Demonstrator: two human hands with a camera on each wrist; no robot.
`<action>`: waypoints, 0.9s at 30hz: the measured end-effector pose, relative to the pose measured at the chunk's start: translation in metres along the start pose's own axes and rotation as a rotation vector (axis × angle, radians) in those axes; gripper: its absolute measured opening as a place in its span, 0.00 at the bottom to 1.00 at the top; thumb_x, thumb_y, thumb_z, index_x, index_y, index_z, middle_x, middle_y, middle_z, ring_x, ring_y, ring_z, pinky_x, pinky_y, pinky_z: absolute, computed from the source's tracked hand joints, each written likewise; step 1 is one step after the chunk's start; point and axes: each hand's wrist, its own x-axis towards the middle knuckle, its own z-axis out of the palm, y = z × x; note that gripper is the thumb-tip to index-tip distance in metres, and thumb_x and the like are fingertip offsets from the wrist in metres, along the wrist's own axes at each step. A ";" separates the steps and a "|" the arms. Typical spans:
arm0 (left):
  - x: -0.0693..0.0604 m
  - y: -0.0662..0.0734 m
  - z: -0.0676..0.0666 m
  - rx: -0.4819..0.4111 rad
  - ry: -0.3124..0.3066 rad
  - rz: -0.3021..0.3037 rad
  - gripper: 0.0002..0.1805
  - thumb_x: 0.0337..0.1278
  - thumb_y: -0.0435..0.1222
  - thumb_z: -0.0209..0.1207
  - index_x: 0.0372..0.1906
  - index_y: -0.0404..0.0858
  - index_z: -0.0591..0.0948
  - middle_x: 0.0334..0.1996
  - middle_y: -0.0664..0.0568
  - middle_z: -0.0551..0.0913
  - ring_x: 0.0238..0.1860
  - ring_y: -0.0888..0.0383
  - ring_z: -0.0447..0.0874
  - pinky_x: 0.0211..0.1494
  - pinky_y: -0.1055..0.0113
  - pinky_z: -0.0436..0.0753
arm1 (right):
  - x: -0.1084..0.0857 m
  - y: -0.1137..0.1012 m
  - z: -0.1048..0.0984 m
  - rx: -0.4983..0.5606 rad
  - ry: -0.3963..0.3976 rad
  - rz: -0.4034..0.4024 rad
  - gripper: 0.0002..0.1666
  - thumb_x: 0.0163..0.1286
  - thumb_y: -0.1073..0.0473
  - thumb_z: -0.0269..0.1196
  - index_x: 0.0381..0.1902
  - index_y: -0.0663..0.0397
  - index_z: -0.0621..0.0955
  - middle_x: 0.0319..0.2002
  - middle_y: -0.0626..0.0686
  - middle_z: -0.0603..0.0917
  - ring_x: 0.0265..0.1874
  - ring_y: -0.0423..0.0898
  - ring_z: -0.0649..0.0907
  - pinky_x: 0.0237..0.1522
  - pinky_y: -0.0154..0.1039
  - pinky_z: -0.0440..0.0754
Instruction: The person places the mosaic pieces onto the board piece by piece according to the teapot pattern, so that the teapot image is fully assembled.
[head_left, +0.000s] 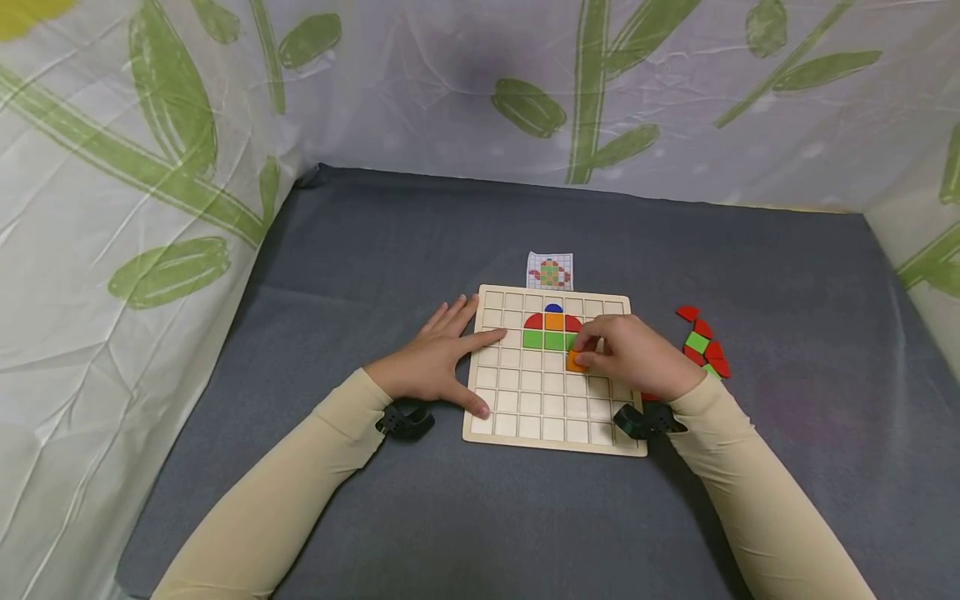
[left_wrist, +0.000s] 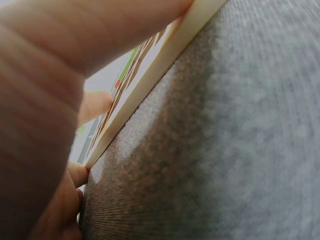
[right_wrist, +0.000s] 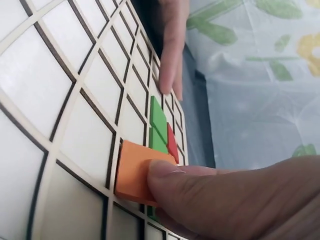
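Note:
My right hand [head_left: 637, 357] pinches an orange square tile [right_wrist: 132, 175] between thumb and fingers, over a cell of the wooden grid board [head_left: 555, 447]. In the right wrist view the tile sits slightly tilted at its cell. Spread along the board's left side, my left hand [head_left: 431, 364] rests with straight fingers and touches the edge. Above the held tile lies a row of green squares [head_left: 554, 341]. Over that row are an orange square [head_left: 554, 322] between red curved pieces [head_left: 533, 322], topped by a blue half-round piece [head_left: 553, 308]. The right fingers partly cover the rightmost green square.
Behind the board lies a small printed pattern card [head_left: 550, 279]. Loose red and green pieces [head_left: 697, 342] are scattered right of the board, and a red piece [head_left: 650, 397] shows under the right wrist. A grey cloth [head_left: 480, 517] covers the table; leaf-printed curtains [head_left: 450, 100] surround it.

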 end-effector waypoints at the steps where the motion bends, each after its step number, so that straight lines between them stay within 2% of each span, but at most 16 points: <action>1: 0.000 0.000 0.000 0.001 0.000 0.001 0.67 0.35 0.69 0.78 0.84 0.57 0.61 0.86 0.44 0.30 0.85 0.48 0.22 0.85 0.49 0.29 | 0.000 0.000 0.001 -0.004 0.000 -0.003 0.02 0.69 0.63 0.73 0.38 0.53 0.90 0.34 0.44 0.87 0.33 0.41 0.81 0.36 0.39 0.81; 9: 0.000 -0.001 0.000 0.003 0.001 0.003 0.67 0.35 0.69 0.78 0.84 0.56 0.61 0.86 0.44 0.31 0.85 0.48 0.22 0.85 0.49 0.29 | -0.001 0.001 0.004 -0.006 0.025 -0.021 0.03 0.67 0.63 0.75 0.38 0.54 0.90 0.33 0.44 0.87 0.31 0.40 0.81 0.35 0.38 0.81; 20: 0.000 0.000 -0.001 0.010 0.000 0.005 0.67 0.36 0.69 0.78 0.84 0.56 0.61 0.86 0.44 0.31 0.85 0.48 0.22 0.85 0.49 0.29 | -0.002 0.001 0.005 -0.020 0.019 0.012 0.03 0.67 0.62 0.74 0.34 0.48 0.89 0.32 0.44 0.85 0.29 0.40 0.80 0.33 0.38 0.80; 27: 0.000 0.001 0.000 0.011 -0.003 -0.007 0.67 0.35 0.69 0.78 0.84 0.56 0.61 0.86 0.45 0.31 0.85 0.48 0.22 0.85 0.49 0.29 | -0.007 0.003 -0.001 -0.022 0.009 0.024 0.04 0.65 0.64 0.75 0.34 0.49 0.90 0.33 0.44 0.87 0.31 0.41 0.80 0.34 0.38 0.81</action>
